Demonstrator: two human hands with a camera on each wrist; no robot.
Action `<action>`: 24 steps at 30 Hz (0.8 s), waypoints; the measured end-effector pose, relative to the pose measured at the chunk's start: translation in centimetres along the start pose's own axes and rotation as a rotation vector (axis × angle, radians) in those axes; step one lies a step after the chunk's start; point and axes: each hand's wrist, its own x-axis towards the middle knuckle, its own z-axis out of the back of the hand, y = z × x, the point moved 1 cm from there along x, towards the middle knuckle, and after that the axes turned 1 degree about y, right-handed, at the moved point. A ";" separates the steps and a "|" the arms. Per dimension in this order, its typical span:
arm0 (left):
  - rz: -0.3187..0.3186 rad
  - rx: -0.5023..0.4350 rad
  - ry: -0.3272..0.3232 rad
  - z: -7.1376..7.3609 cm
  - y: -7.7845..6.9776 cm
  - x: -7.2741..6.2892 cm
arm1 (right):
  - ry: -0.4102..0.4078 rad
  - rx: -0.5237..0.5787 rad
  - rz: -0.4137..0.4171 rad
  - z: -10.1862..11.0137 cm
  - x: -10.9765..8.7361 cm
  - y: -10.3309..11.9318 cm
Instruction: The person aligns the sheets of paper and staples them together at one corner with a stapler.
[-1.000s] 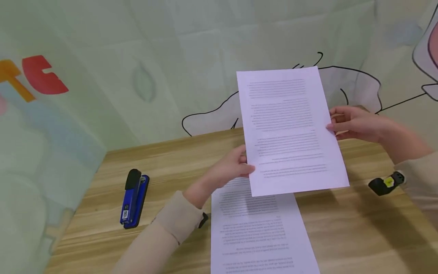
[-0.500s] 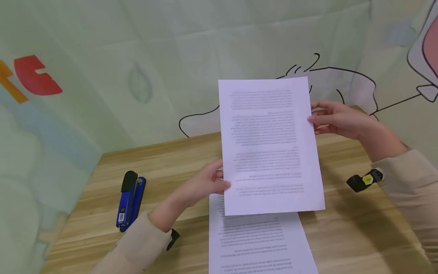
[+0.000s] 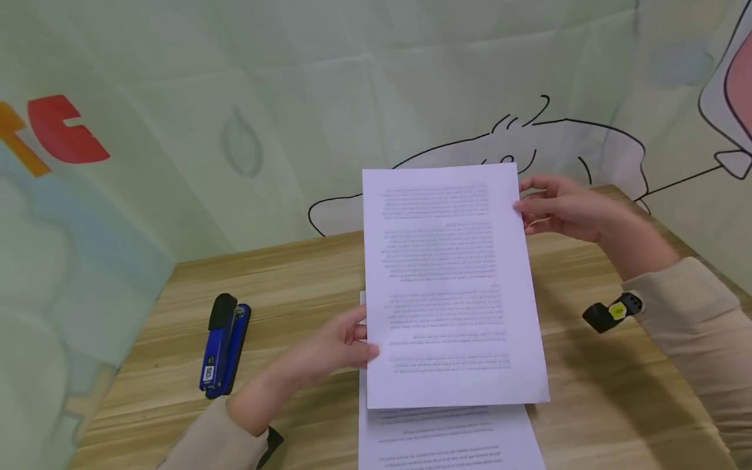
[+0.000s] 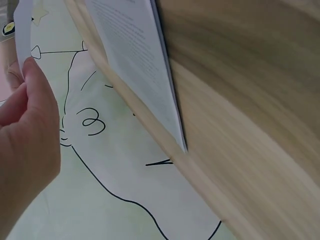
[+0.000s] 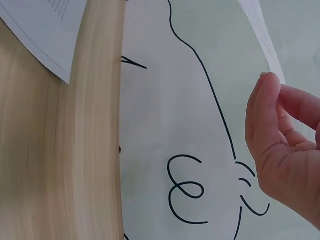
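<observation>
Both hands hold a printed sheet of paper (image 3: 443, 294) in the air, text side up. My left hand (image 3: 329, 346) pinches its left edge near the lower corner, thumb on top. On the far right edge my right hand (image 3: 566, 207) pinches the sheet between thumb and fingers. Beneath it, a paper stack (image 3: 452, 440) with print lies on the table, mostly covered by the raised sheet in the head view. The left wrist view shows the stack's edge (image 4: 172, 107) as several layers thick, apart from the held sheet (image 4: 23, 35).
A blue and black stapler (image 3: 223, 346) lies on the wooden table (image 3: 294, 281), left of the papers. Behind the table's far edge hangs a pale green cloth (image 3: 294, 130) with cartoon drawings. A black wrist camera (image 3: 611, 313) sits on the right sleeve.
The held sheet has come down and to the left, nearer the stack, and covers more of it. Both hands moved with it and kept their grip. The stapler stays put.
</observation>
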 end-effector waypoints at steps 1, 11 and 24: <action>0.010 -0.011 -0.006 -0.1 0.1 -0.2 | 0.003 0.020 -0.001 -0.2 0.1 -0.1; 0.104 -0.092 -0.114 -0.1 0.7 -0.5 | -0.034 0.184 -0.123 -1.8 0.7 -1.7; 0.054 -0.140 -0.164 1.1 0.5 -0.2 | 0.022 0.246 -0.223 -4.0 1.1 -4.9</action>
